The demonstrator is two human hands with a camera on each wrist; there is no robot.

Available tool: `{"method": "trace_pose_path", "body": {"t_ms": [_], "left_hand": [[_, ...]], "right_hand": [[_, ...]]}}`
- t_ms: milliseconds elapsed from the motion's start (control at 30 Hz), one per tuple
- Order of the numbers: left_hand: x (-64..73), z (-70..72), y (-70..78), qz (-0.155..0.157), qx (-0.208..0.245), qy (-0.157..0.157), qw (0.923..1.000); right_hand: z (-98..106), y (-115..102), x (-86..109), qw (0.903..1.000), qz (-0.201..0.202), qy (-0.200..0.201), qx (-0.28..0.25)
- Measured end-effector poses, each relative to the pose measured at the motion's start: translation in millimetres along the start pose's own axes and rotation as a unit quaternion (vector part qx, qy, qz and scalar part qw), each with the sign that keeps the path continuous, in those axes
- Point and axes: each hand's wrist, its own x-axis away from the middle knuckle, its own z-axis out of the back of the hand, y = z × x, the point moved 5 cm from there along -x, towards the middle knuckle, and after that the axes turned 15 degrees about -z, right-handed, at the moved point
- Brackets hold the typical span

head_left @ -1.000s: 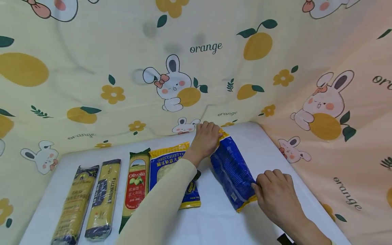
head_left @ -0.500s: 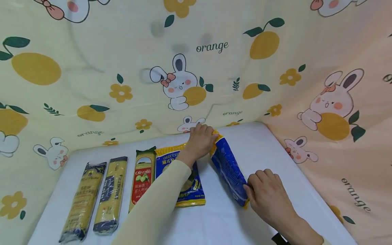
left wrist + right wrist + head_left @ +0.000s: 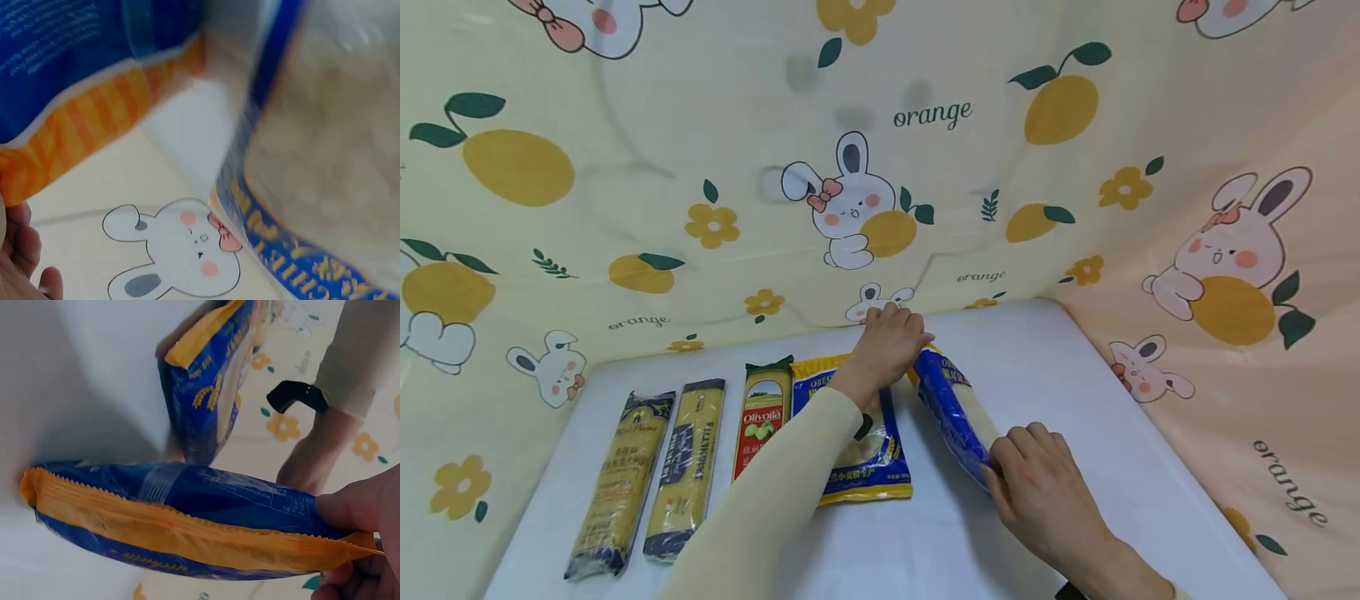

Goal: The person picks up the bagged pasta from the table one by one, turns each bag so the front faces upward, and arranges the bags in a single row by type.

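Observation:
A blue orecchiette bag (image 3: 946,407) with yellow ends stands tilted on its long edge on the white table. My left hand (image 3: 889,343) grips its far end; in the left wrist view, fingers (image 3: 25,244) show beside the striped orange end. At the near corner, my right hand (image 3: 1048,483) pinches the bag, thumb on one face and fingers on the other in the right wrist view. A second orecchiette bag (image 3: 887,454) lies flat to the left, partly covered by my left forearm. Beside it is a red-labelled Olivoilà pasta pack (image 3: 765,408), its lower part hidden.
Two long spaghetti packs, one with a crinkled end (image 3: 621,483) and one marked SPAGHETTI (image 3: 687,467), lie side by side at the left of the table (image 3: 910,550). A patterned cloth (image 3: 737,167) rises behind and along the right side.
The held bag has rotated from showing its blue printed back to showing its front with the clear window. Both hands keep their grip. The view has shifted slightly left.

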Motion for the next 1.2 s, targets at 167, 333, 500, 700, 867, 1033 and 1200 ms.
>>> {"method": "trace_pose_path", "body": {"t_ms": [167,333,500,700,867,1033,1200], "left_hand": [[7.2,4.0,-2.1,-0.029,-0.036,-0.017,0.9988],[17.1,4.5,-9.2,-0.032,-0.030,-0.033,0.9985],[27.8,1.1,-16.2,-0.029,-0.022,-0.048,0.9982],[39.5,-0.4,-19.5,-0.026,-0.013,-0.047,0.9985],[46.6,-2.1,-22.1,-0.018,-0.001,-0.054,0.9984],[54.8,-5.5,-24.1,-0.013,0.009,-0.061,0.9980],[63.6,-10.5,-26.5,0.003,0.004,-0.082,0.9966]], "right_hand": [[-4.2,-10.9,4.5,0.9986,0.040,0.031,-0.015],[-14.2,-25.9,7.7,0.9973,0.065,0.034,-0.005],[-25.3,-39.0,10.7,0.9965,0.080,0.019,0.017],[-33.0,-48.4,14.3,0.9931,0.110,0.039,0.011],[-40.0,-52.7,16.4,0.9903,0.128,0.053,-0.003],[-49.3,-58.3,19.8,0.9874,0.143,0.065,-0.018],[-56.7,-63.3,25.8,0.9870,0.153,0.033,-0.035]]}}
